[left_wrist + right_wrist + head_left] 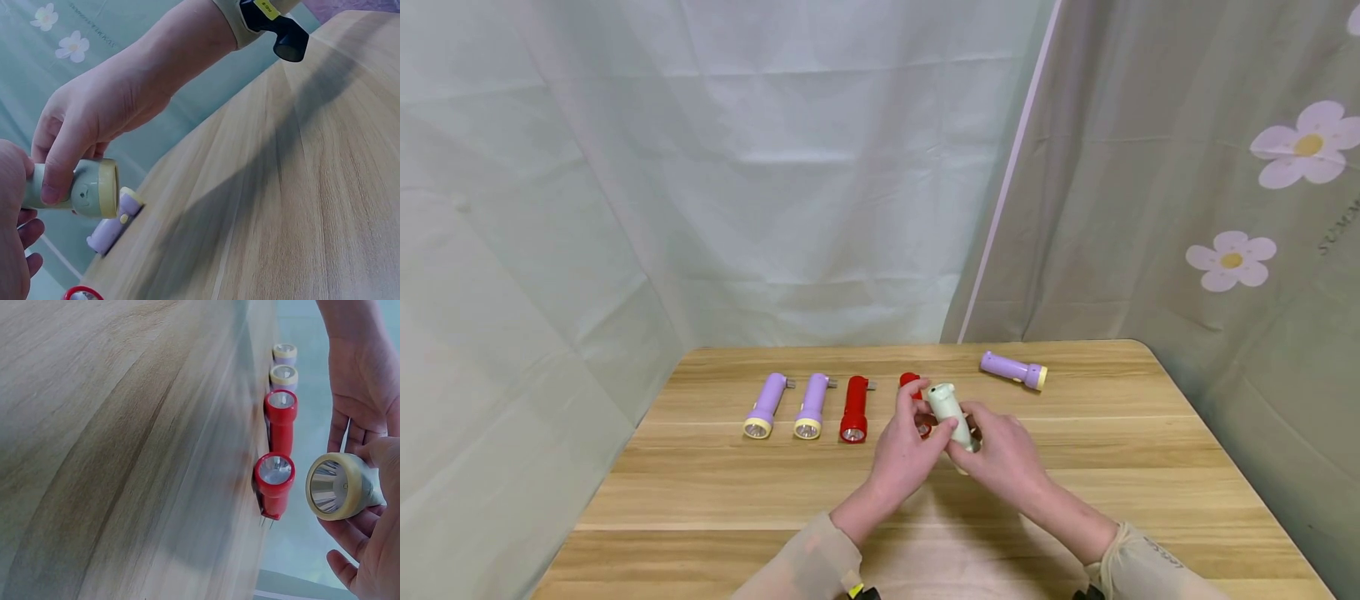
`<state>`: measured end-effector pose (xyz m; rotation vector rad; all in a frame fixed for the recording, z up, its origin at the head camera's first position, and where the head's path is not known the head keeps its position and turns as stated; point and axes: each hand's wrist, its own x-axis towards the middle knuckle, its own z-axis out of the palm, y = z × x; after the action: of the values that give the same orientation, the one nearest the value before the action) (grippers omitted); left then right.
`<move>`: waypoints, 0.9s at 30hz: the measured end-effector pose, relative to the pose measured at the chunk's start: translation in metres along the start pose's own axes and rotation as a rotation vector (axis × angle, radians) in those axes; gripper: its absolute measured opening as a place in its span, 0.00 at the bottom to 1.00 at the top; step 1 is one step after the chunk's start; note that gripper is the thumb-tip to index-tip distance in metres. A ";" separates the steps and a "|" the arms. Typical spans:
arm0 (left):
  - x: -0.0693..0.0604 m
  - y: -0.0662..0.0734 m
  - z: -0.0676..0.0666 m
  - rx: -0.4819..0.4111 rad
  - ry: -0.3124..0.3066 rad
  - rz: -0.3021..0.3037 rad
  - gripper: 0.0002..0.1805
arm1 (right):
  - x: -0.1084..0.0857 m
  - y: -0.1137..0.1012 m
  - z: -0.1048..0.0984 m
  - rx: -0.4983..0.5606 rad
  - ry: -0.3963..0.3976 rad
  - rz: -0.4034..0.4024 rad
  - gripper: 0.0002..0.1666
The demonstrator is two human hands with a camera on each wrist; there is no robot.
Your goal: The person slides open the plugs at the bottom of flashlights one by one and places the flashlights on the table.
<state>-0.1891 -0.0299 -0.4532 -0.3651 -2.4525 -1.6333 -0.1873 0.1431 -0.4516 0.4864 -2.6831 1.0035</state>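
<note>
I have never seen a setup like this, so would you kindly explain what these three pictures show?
There is no robot here, only a person's bare left hand and right hand. The wide picture is taken from the person's head, looking forward and down; the closer two are taken from the left and right wrists, each looking at that hand's work. On the wood-grain table, two purple flashlights and two red flashlights lie side by side, with a third purple flashlight farther right, near the back edge. Both hands hold a pale green flashlight above the table.
</note>
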 end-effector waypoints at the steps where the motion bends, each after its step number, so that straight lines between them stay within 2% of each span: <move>1: 0.000 0.000 0.000 0.008 -0.001 0.002 0.33 | 0.000 0.000 0.000 -0.004 0.004 -0.001 0.24; 14: -0.002 -0.002 0.000 0.069 -0.007 0.026 0.31 | 0.001 -0.001 0.000 -0.062 0.029 -0.021 0.26; 27: -0.004 -0.006 -0.001 0.057 0.017 0.055 0.32 | 0.000 -0.002 0.003 -0.107 0.062 -0.068 0.27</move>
<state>-0.1872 -0.0336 -0.4587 -0.4053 -2.4476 -1.5355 -0.1869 0.1397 -0.4522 0.5127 -2.6302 0.8383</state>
